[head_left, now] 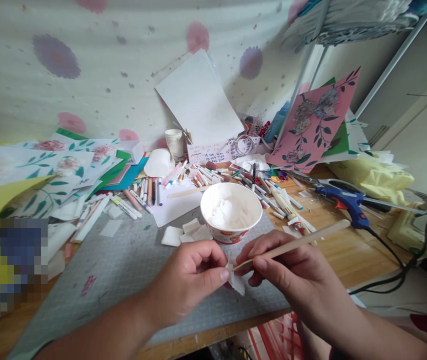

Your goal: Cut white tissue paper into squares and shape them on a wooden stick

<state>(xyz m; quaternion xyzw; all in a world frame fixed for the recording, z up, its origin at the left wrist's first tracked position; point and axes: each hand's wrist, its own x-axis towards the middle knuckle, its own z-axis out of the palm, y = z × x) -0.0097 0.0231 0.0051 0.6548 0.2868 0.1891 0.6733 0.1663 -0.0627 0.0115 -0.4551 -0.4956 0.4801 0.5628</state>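
Note:
Between finger and thumb, my left hand (193, 275) pinches a small piece of white tissue paper (237, 284) that hangs down in a point. My right hand (288, 265) grips a thin wooden stick (307, 240), slanted up to the right, its narrow tip touching the tissue. Just beyond my hands stands a white paper bowl (232, 207) with a red printed base; white tissue pieces (225, 209) lie inside it. Left of the bowl, several folded white paper squares (187, 232) rest on the grey cutting mat (123, 270).
Many markers (138, 200) are strewn behind the bowl. A blue glue gun (343, 202) with a black cord and scissors lie at the right. Flower-decorated sheets stand at the left, and a pink card (314, 120) leans at the right. Paper cups (174, 144) stand at the back.

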